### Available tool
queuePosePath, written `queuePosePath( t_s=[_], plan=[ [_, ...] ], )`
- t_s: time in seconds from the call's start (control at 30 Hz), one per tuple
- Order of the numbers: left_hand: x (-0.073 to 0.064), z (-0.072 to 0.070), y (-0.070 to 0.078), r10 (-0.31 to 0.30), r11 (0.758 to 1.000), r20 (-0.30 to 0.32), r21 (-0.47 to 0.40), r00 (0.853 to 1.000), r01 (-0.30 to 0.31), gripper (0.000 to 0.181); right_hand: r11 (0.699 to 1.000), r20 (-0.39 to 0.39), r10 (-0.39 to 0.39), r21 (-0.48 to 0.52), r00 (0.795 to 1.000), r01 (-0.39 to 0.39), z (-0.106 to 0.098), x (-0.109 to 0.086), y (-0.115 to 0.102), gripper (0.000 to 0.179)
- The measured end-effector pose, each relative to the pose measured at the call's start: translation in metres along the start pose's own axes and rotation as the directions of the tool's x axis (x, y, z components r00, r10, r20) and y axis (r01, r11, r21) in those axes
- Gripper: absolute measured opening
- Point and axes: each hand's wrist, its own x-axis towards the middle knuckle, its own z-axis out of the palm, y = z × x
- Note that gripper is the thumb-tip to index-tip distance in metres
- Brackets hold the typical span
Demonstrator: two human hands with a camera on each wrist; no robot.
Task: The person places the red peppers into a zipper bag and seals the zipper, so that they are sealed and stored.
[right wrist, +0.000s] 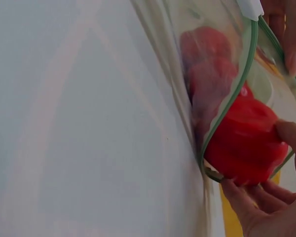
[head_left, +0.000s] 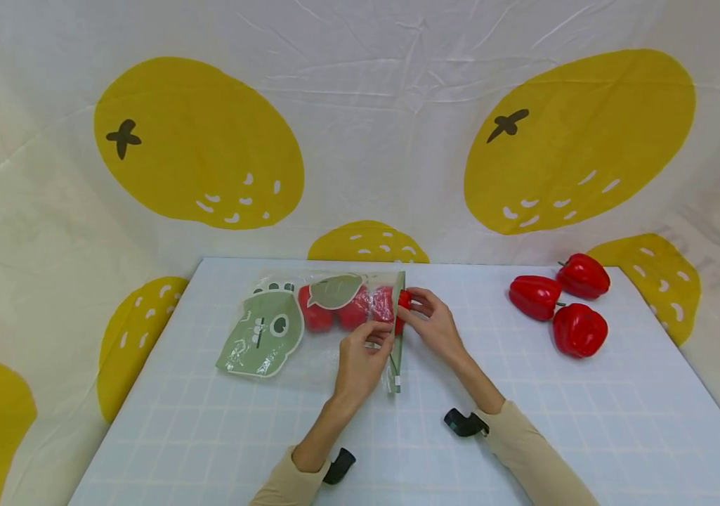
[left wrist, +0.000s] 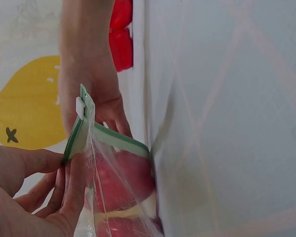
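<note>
A clear zip bag (head_left: 315, 369) printed with a green cartoon lies flat on the table, its green-edged mouth facing right. Inside it several red bell peppers (head_left: 317, 313) show through the plastic. My left hand (head_left: 362, 357) pinches the near lip of the mouth between thumb and fingers, and the left wrist view shows the white slider (left wrist: 80, 107) close by. At the opening my right hand (head_left: 435, 327) grips a red bell pepper (right wrist: 249, 140), thumb on one side and fingers on the other. That pepper is partly inside the bag mouth.
Three loose red bell peppers (head_left: 577, 330) sit together at the table's back right. The table (head_left: 208, 436) has a pale checked cover. Behind it hangs a white cloth (head_left: 385, 161) with yellow fruit prints.
</note>
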Motion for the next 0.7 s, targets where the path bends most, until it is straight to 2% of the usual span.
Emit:
queuePosePath(
  t_s=[0.23,0.4,0.7],
  plan=[
    [0.001,0.0,-0.001,0.007,1.0,-0.006,0.001,1.0,-0.007,0.012,0.999,-0.009,-0.011,-0.04,1.0,0.011,0.006,0.001,-0.008,0.052],
    [0.001,0.0,0.0,0.009,1.0,-0.01,0.002,1.0,-0.009,0.013,0.994,-0.027,-0.019,-0.104,0.999,0.016,0.011,0.005,-0.001,0.048],
    [0.001,0.001,-0.001,0.035,0.999,-0.019,-0.002,0.999,-0.035,0.012,0.994,-0.032,-0.021,-0.107,0.999,0.017,0.017,0.01,0.001,0.043]
  ],
)
